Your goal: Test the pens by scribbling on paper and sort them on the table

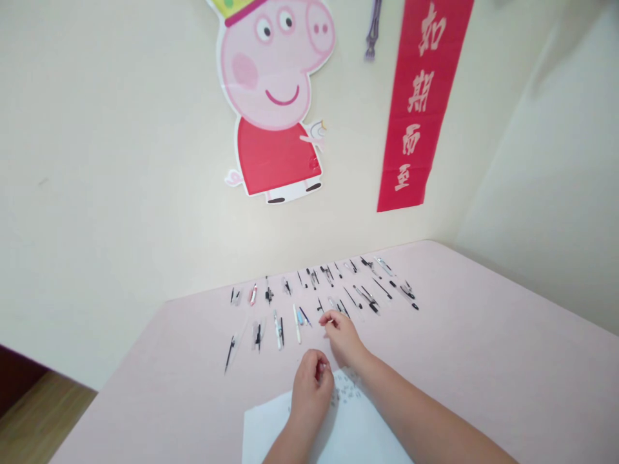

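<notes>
My left hand (pixel 313 381) is over the top of a white sheet of paper (pixel 285 428), its fingers curled closed; what they hold, if anything, is hidden. Farther forward, my right hand (pixel 342 334) has thumb and fingertips pinched together just below the rows of pen parts, and whatever is between them is too small to make out. Beyond those fingertips lie a short black pen piece (pixel 320 305) and some clear and black pen parts (pixel 343 308). Many small grey pieces (pixel 347 386) are scattered on the paper between my two arms.
Taken-apart pens lie in two rows across the pink table (pixel 483 361). A white pen (pixel 296 324), a light-blue pen (pixel 277 330) and a black refill (pixel 229 354) are left of my hands. Behind stands a wall with a pig cutout (pixel 280 151) and red banner (pixel 411 129).
</notes>
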The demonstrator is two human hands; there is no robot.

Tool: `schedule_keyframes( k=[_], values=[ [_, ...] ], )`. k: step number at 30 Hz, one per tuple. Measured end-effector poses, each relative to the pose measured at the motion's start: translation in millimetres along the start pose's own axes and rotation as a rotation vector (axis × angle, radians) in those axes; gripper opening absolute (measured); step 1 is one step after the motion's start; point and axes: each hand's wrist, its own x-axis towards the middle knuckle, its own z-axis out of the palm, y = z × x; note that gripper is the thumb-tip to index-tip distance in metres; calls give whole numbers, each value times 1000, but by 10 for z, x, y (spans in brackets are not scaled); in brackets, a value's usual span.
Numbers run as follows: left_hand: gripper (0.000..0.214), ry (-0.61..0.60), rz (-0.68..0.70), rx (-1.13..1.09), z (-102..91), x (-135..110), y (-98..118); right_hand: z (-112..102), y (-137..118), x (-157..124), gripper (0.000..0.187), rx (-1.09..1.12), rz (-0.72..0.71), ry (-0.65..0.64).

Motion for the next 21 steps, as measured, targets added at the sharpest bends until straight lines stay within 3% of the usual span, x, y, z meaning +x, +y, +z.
schedule_keyframes(
  k=[3,7,13,17,21],
  values=[
    [8,-9,-4,-11,1,11,-14,-84,-66,111,14,-56,-22,-21],
    [9,-9,-8,-5,-10,14,-17,-395,-85,262,10,-108,-76,79],
    [10,-43,25,45,-23,0,-6,-1294,119,484,14,-329,-52,316],
    [9,-43,32,56,-15,8,8,-1929,383,600,27,-707,-50,476],
    [10,-51,-7,74,-1,12,2,-2249,614,659,35,-975,-40,397]
  ],
)
